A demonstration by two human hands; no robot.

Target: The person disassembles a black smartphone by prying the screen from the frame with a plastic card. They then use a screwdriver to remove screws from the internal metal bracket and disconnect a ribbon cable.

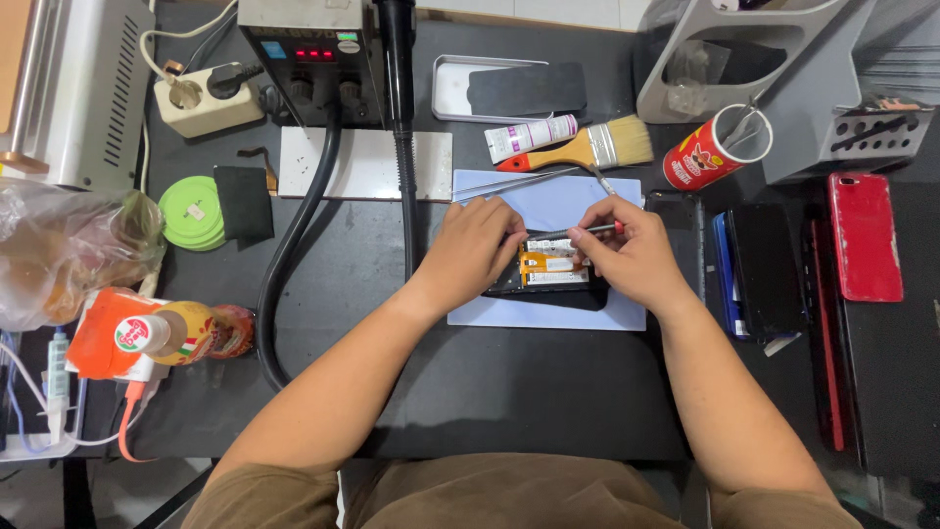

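An opened black phone (553, 277) lies on a pale blue mat (548, 201) at the middle of the dark table, its orange and white insides showing. My left hand (472, 247) rests on the phone's left side and holds it down. My right hand (629, 253) sits at the phone's right side and pinches a thin screwdriver (578, 231) with a red collar, its shaft lying across the top of the phone. Metal tweezers (509, 182) lie on the mat just beyond my hands.
A hot-air station (308, 54) with black hoses stands at the back, a white plate (357, 165) before it. A paintbrush (587, 149), white tube (529, 137), red can (710, 149), grey tray (460, 88), phones at right (862, 235), green tape rolls (188, 211) and bottle (162, 333) at left.
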